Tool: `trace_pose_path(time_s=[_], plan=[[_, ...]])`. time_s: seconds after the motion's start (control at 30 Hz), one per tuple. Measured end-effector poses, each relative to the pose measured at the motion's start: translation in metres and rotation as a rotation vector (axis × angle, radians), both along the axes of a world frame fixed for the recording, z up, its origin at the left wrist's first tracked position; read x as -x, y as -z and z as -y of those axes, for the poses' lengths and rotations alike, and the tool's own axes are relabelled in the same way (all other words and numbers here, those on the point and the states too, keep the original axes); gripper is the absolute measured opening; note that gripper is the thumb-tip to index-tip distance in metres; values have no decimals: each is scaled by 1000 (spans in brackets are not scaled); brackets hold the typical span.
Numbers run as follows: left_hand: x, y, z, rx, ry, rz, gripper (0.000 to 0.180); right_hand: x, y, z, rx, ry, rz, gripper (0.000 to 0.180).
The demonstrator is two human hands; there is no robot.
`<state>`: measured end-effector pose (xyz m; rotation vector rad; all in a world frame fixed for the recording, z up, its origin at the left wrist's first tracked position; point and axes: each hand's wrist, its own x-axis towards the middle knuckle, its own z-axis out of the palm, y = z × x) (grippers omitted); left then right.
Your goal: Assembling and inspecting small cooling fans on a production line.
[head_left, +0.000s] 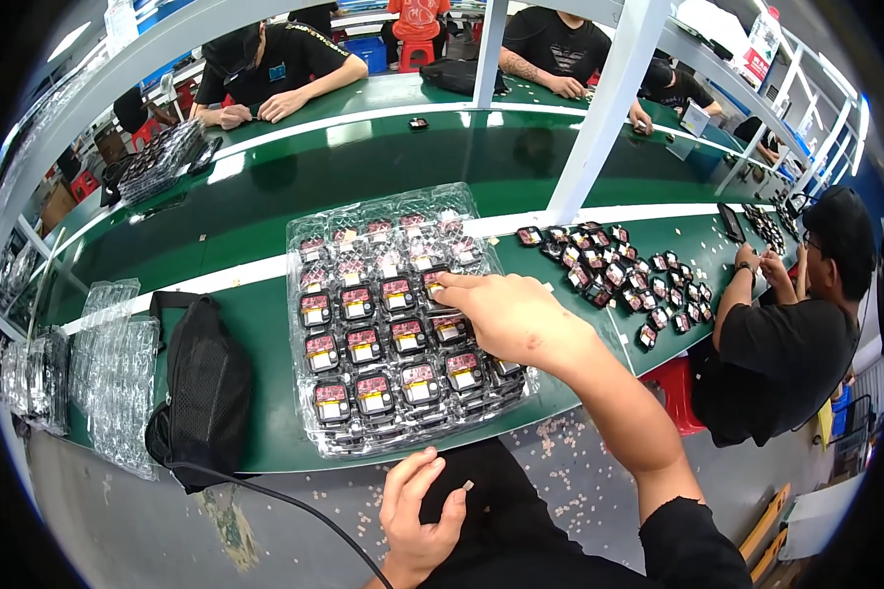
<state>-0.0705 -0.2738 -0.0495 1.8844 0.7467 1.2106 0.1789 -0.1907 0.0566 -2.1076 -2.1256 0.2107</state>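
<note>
In front of me a stack of clear plastic trays (pixel 309 432) holds rows of small black square devices (pixel 372 394) with pink, yellow and white faces. My right hand (pixel 521 319) reaches over the right side of the top tray. Its fingertips close on the edge of one small black device (pixel 432 283) in a far row; the lower fingers are partly hidden. Below the table edge, near my lap, my left hand (pixel 417 515) is open, fingers apart. A tiny pale piece (pixel 468 485) shows at its thumb tip.
A black mesh bag (pixel 204 383) and stacked clear trays (pixel 113 373) stand left. Loose black devices (pixel 599 265) lie right, near a seated co-worker (pixel 796 314). A metal post (pixel 609 108) rises behind the tray stack. More co-workers sit across the green table (pixel 363 152).
</note>
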Motion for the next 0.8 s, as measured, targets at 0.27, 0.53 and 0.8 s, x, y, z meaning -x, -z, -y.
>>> trace_pose_path(time_s=[0.27, 0.53, 0.8], plan=[[9, -6, 2, -12, -14, -40, 41, -39, -12, -28, -43, 130, -564, 49], [4, -18, 16, 132, -45, -63, 42, -96, 87, -26, -185, 669, 40, 38], [1, -16, 16, 138, -13, -53, 41, -74, 86, 24, -175, 569, -22, 30]])
